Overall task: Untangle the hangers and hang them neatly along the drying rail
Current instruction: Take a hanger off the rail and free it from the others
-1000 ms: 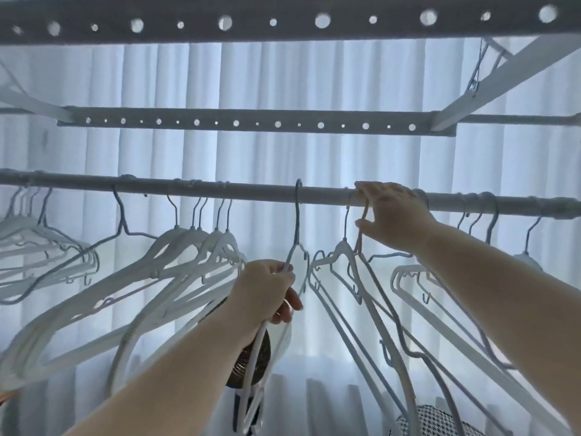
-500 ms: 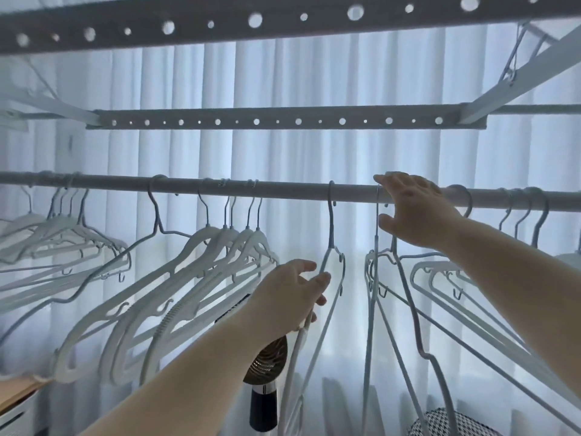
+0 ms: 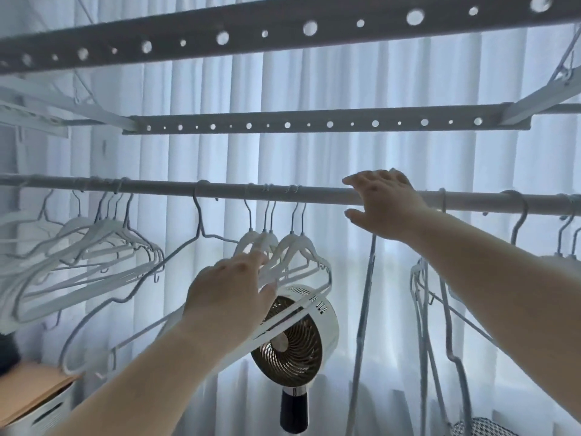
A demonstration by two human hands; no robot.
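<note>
Head view: the drying rail runs straight across the frame, and every hanger in sight hangs from it. The right hand lies against the rail with fingers stretched out over the top and thumb below, gripping nothing that I can see. A thin hanger drops edge-on from just under that hand. The left hand is below the rail, fingers extended and relaxed, reaching into a tight clump of white hangers; it appears to touch them without closing on any.

Risks, as I judge them: the clump's arms are interlaced, so drawing one out could drag its neighbours along the rail or lift a hook off. A wire hanger left of the clump crosses into the far-left bunch and may snag. A fan stands below the rail, right behind the clump, and a falling hanger could strike it.

The thin hanger's hook is hidden behind the right hand, so I cannot tell whether it sits on the rail. The left fingertips are blurred. The right-hand hangers are cut off at the frame's edge.
</note>
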